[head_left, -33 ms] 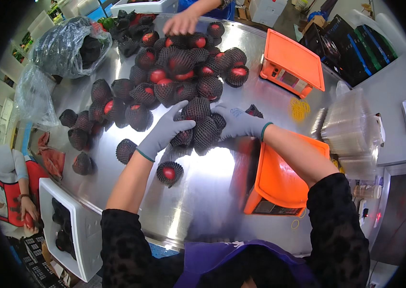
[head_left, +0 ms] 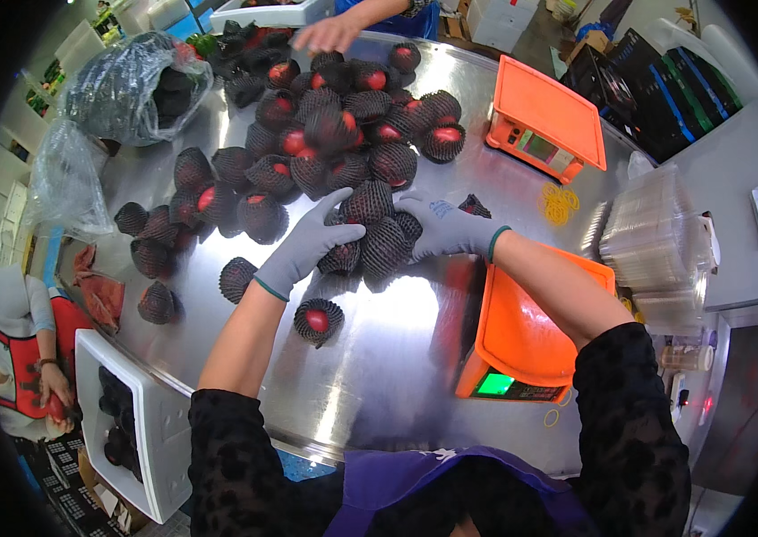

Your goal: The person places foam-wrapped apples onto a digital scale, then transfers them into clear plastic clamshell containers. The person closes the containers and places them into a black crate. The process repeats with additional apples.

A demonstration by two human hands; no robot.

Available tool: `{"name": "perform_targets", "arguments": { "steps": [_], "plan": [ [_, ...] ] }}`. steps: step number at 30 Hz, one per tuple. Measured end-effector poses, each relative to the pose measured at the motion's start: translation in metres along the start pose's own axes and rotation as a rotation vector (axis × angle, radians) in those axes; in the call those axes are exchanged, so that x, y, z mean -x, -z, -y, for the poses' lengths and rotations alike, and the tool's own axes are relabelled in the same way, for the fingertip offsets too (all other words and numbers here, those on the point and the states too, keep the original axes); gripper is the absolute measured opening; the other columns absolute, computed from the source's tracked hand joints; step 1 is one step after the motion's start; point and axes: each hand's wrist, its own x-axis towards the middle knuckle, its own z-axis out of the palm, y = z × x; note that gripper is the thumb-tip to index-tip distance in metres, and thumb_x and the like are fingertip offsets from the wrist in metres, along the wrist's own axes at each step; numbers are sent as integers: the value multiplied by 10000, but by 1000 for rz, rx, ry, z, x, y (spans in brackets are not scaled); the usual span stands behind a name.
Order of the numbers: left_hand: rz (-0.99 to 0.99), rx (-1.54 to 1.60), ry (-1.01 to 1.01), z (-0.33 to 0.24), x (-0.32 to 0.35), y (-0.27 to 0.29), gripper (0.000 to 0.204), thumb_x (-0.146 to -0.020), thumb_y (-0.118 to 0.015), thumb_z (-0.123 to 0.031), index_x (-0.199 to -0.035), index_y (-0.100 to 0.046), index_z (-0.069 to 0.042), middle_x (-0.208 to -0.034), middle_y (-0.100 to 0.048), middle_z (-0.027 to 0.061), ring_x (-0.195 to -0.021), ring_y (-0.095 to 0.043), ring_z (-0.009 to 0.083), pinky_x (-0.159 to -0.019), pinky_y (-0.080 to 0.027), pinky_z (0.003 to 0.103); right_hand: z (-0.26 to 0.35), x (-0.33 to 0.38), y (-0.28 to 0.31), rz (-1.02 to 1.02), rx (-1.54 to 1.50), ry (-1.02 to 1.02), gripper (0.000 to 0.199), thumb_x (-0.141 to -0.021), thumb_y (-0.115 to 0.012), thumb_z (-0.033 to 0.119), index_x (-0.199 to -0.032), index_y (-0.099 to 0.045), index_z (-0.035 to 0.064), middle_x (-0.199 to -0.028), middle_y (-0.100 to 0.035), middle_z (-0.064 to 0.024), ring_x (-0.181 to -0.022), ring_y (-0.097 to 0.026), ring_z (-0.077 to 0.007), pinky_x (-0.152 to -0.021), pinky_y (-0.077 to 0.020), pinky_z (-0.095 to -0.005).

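My gloved left hand [head_left: 312, 246] and gloved right hand [head_left: 452, 231] press from both sides around a small cluster of red fruits in black foam nets [head_left: 385, 246]. The left thumb and fingers lie along the cluster's left side. On the right side, the right fingers are partly hidden by the nets. A single netted fruit [head_left: 318, 321] sits apart on the metal table [head_left: 379, 376], nearer to me. Beyond my hands spreads a large heap of netted red fruits [head_left: 294, 141]. The kind of fruit is not certain.
Beside my right forearm stands an orange scale [head_left: 526, 336]; another orange scale [head_left: 547, 116] is farther back. Clear plastic boxes [head_left: 656, 246] are stacked at the right. A white foam box [head_left: 150, 430] holds netted fruits. A co-worker's hand [head_left: 329, 36] reaches over the heap.
The near scale's display has turned from dark to lit green. The co-worker's hand has drawn slightly left and away from the heap, where one netted fruit is blurred. My hands stay in place.
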Motion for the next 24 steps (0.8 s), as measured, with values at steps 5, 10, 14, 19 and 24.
{"name": "perform_targets", "arguments": {
  "steps": [5,10,14,19,24],
  "plan": [
    [55,81,-119,-60,48,-32,833,-844,-816,-172,-1557,-416,-7,-1501,-511,131,-1355,-509,207,-1160,-392,337,45,65,30,-99,68,153,826,-711,-852,211,-1435,-493,40,-1435,-512,-238,-1294,-543,-415,-1132,-433,-448],
    [197,61,-316,-91,67,-126,860,-831,-848,-234,-1550,-425,-25,-1448,-542,128,-1216,-605,201,-1042,-506,361,77,205,75,-296,154,184,788,-716,-851,141,-1418,-509,35,-1479,-503,-229,-1354,-522,-422,-1153,-422,-456],
    [215,-389,-425,-60,53,-234,932,-823,-825,-433,-1576,-395,-93,-1356,-592,212,-1127,-660,311,-997,-538,441,46,318,53,-238,298,-113,871,-656,-855,82,-1439,-479,11,-1494,-478,-252,-1393,-483,-441,-1176,-403,-459],
    [249,-749,-385,-49,41,-306,898,-873,-676,-615,-1563,-415,-104,-1326,-571,276,-1245,-561,457,-1049,-469,538,2,386,17,-312,195,-336,949,-634,-845,64,-1491,-442,5,-1535,-438,-247,-1439,-435,-425,-1210,-362,-445],
    [-51,-654,-586,-35,71,-263,871,-882,-704,-577,-1536,-446,-63,-1416,-535,241,-1284,-543,453,-1105,-430,533,54,400,8,-472,153,-373,996,-693,-845,110,-1570,-381,32,-1577,-407,-228,-1474,-405,-392,-1215,-350,-435]
  ]
}}
